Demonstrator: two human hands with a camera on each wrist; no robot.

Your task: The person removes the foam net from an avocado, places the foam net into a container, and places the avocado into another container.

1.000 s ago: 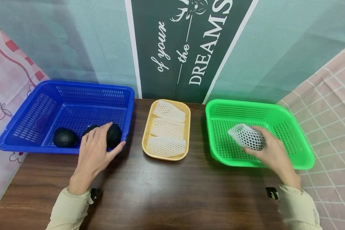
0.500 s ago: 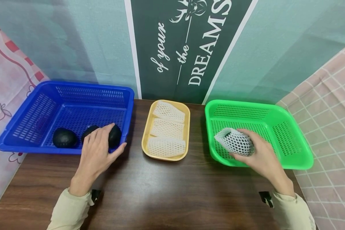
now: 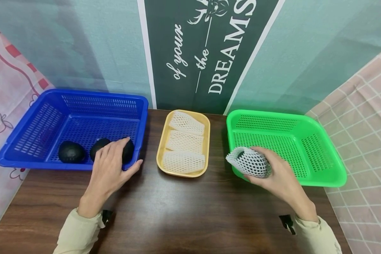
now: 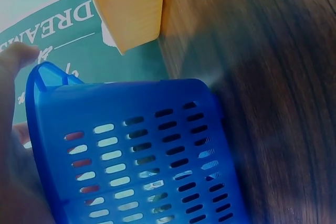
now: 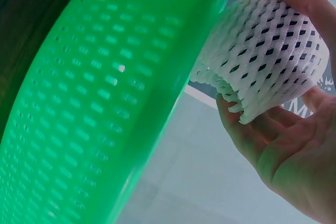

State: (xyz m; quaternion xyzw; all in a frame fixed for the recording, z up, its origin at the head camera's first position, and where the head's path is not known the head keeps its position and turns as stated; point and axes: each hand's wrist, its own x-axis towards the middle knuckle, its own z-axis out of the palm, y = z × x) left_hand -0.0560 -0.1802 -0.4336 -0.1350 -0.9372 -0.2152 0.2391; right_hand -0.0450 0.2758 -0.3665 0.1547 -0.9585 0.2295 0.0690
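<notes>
My right hand (image 3: 280, 176) grips a dark, avocado-like fruit in a white foam net sleeve (image 3: 252, 163), raised over the front left rim of the green basket (image 3: 324, 176). The sleeve's loose mouth points left; in the right wrist view my thumb and fingers curl round the foam net sleeve (image 5: 268, 51). My left hand (image 3: 109, 169) lies over the front right corner of the blue basket (image 3: 50, 164), fingers inside and thumb outside the rim. Beside its fingers is a dark oval fruit (image 3: 128, 151), partly hidden. Two more, a middle fruit (image 3: 98, 146) and a left fruit (image 3: 71, 152), lie in the basket.
A yellow tray (image 3: 160, 155) between the baskets holds three flat white foam nets (image 3: 184, 162). The brown wooden table (image 3: 184, 211) carries everything. A teal cloth (image 3: 114, 42) hangs behind, with a pink patterned cloth at each side.
My right hand has carried the netted fruit left and toward me, from inside the green basket to its front left rim. The left hand has shifted very slightly right.
</notes>
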